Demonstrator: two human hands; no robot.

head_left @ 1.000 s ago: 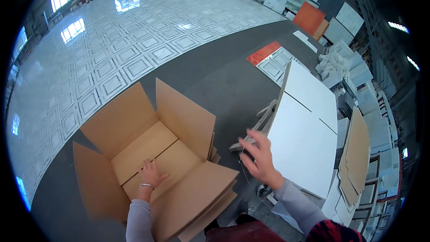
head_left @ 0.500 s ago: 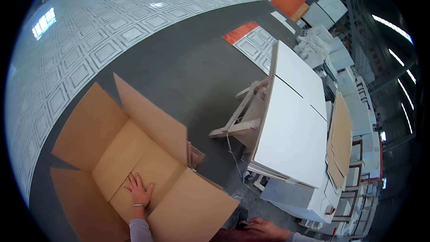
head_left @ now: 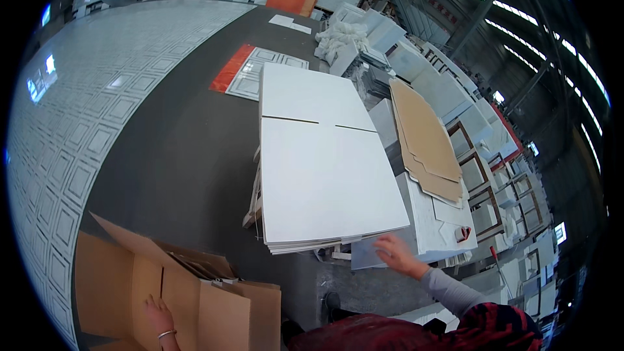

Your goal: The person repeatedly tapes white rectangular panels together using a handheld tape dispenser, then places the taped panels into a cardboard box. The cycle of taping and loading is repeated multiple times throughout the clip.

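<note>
An open brown cardboard box (head_left: 224,312) stands at the lower left with its flaps up. Inside it, my left hand (head_left: 159,317) lies with fingers stretched against the cardboard, near a dark seam; a bracelet circles the wrist. A stack of large white slotted sheets (head_left: 325,179) rests on a wooden sawhorse (head_left: 254,198) in the middle. My right hand (head_left: 400,257) reaches out beside the stack's near right corner, slightly blurred. Its fingers are extended and appear to hold nothing; whether they touch the sheets I cannot tell.
Flat brown cardboard sheets (head_left: 422,136) lie on a white-topped table (head_left: 442,227) to the right. A small red object (head_left: 462,233) sits on that table. Beyond the stack, a marble-patterned panel (head_left: 266,71) with a red end lies on the grey floor. Slabs and racks line the right side.
The view has swung right, so the box now sits lower left and the white stack is central. My right hand has risen from near my body toward the stack's corner; the left stays in the box.
</note>
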